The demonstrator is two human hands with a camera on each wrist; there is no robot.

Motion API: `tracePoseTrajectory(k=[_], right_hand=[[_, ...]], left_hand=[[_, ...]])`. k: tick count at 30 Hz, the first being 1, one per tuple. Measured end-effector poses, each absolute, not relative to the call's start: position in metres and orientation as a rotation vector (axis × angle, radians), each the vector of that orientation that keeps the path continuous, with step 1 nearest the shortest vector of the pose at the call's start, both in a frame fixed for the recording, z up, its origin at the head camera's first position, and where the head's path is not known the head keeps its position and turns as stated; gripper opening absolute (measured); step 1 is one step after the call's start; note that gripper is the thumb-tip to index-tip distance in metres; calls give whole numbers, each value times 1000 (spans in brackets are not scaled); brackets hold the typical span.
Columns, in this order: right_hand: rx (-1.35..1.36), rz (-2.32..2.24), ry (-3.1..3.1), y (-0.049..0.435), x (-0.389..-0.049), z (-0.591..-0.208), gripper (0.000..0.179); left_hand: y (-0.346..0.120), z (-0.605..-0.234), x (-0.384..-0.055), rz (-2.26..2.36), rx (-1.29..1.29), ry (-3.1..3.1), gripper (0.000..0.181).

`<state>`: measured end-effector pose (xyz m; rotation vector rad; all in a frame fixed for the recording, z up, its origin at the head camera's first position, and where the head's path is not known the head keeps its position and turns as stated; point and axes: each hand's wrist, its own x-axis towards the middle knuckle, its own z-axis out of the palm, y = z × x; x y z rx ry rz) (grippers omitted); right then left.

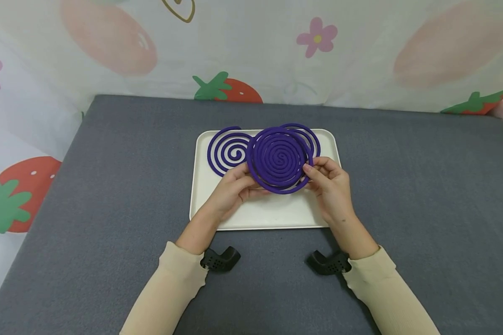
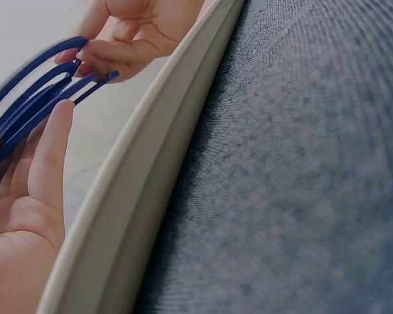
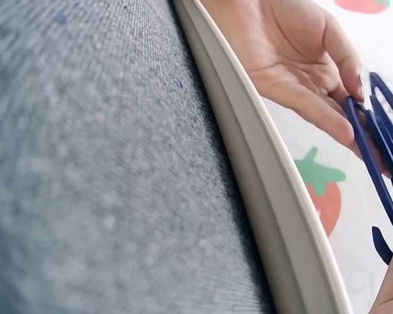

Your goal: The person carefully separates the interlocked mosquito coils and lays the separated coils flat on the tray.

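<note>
Over the white tray [image 1: 255,216], both hands hold a tightly wound purple mosquito coil [image 1: 281,158], its spiral facing the head camera. My left hand [image 1: 234,187] grips its lower left edge. On the opposite side, my right hand [image 1: 332,190] pinches the rim, with the thumb on the front face. Seen edge-on in the left wrist view, the coil [image 2: 36,108] shows several separated strands between the hands. A looser coil [image 1: 236,154] lies at the tray's back left. Another coil [image 1: 317,145] peeks out behind the held one, mostly hidden by it.
The tray stands on a grey cloth-covered table [image 1: 423,186]. Behind the table hangs a pale curtain [image 1: 255,46] printed with strawberries and flowers. A black wrist device [image 1: 222,259] is strapped to the left wrist, and a similar device [image 1: 328,263] to the right.
</note>
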<state>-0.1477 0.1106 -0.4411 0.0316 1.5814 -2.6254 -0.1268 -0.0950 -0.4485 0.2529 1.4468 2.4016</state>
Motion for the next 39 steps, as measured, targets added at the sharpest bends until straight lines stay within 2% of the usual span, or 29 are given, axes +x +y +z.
tracePoseTrajectory(k=[10, 16, 31, 39], right_hand=[[-111, -2573, 1617, 110, -146, -441, 27], [-185, -2509, 1674, 111, -145, -441, 16], [-268, -2456, 1664, 110, -145, -444, 17], [-261, -2446, 1697, 109, -144, -443, 16]], left_hand=[[-96, -449, -127, 2426, 185, 1555, 37], [-95, -450, -127, 2422, 114, 1635, 37], [-94, -446, -128, 2446, 35, 1764, 24], [-95, -446, -128, 2441, 51, 1772, 27]])
